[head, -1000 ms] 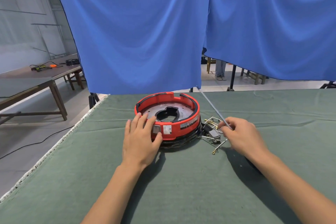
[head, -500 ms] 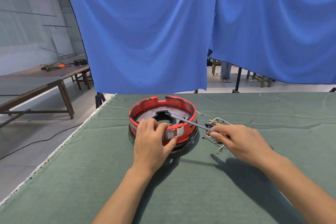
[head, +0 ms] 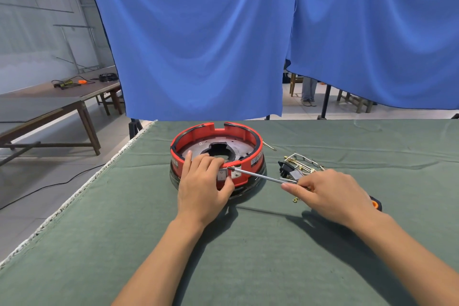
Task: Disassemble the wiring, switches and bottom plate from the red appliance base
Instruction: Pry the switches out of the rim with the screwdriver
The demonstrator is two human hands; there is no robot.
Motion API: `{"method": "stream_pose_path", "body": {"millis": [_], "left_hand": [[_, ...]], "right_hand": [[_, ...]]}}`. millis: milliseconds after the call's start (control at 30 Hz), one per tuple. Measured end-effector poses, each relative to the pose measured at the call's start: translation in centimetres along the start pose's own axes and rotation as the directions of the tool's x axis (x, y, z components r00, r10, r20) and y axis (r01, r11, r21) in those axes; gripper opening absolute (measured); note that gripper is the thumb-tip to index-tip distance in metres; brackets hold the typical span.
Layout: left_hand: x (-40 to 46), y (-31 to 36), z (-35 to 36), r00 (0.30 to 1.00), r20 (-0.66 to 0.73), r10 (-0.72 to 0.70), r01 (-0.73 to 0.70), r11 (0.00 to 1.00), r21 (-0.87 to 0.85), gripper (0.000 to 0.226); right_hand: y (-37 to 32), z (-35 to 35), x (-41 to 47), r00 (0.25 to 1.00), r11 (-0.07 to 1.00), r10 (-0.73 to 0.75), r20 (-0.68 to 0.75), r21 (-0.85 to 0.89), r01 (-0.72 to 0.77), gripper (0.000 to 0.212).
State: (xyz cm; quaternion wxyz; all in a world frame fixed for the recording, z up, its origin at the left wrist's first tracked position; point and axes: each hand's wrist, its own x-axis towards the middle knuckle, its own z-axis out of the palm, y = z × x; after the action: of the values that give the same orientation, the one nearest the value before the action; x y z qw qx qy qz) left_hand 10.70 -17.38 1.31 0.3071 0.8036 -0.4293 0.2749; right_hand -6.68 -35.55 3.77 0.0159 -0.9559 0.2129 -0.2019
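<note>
Upper left of frame: brown wooden side table (head: pixel 49 104), dark cables and an orange tool on it. Behind the work surface: blue hanging cloth (head: pixel 198 45).

Centre: round red plastic appliance base (head: pixel 248 135) with grey metal bottom plate (head: pixel 191 150) inside, sitting on the green cloth-covered table (head: pixel 248 256). Left hand (head: pixel 202 185) grips the near rim; fingers curled over the top edge, thumb pressed on the outer wall beside the small grey rocker switch (head: pixel 221 175).

Right of centre: thin silver-shafted screwdriver (head: pixel 258 176), tip at the wall next to the switch. Right hand (head: pixel 332 194) holds it, fingers curled round the shaft and handle; orange handle end shows behind the wrist.

Just beyond the right hand: loose pile of black switch parts and brass-tipped wiring (head: pixel 298 165) on the cloth.
</note>
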Motion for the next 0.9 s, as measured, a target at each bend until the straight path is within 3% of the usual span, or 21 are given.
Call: {"method": "stream_pose_path", "body": {"millis": [267,433,567,900], "left_hand": [[0.2,-0.1,0.0,1.0,0.022,0.015,-0.014,1.0,-0.028,0.042],[0.4,0.1,0.5,1.0,0.013,-0.017,0.018,0.998,-0.053,0.051],[0.6,0.1,0.8,0.999,0.018,-0.045,0.046,0.998,-0.04,0.058],[0.7,0.1,1.1,0.999,-0.016,-0.049,0.048,0.999,-0.025,0.059]], "right_hand": [[-0.5,0.1,-0.4,0.999,0.999,0.022,0.045,-0.047,-0.02,0.082],[-0.9,-0.1,-0.5,0.996,0.998,0.053,0.067,-0.034,-0.05,0.069],[-1.1,-0.5,-0.5,0.995,0.996,0.07,0.068,-0.058,-0.066,0.071],[-1.0,0.2,-0.2,0.974,0.987,0.125,0.188,0.077,-0.141,0.071]]}}
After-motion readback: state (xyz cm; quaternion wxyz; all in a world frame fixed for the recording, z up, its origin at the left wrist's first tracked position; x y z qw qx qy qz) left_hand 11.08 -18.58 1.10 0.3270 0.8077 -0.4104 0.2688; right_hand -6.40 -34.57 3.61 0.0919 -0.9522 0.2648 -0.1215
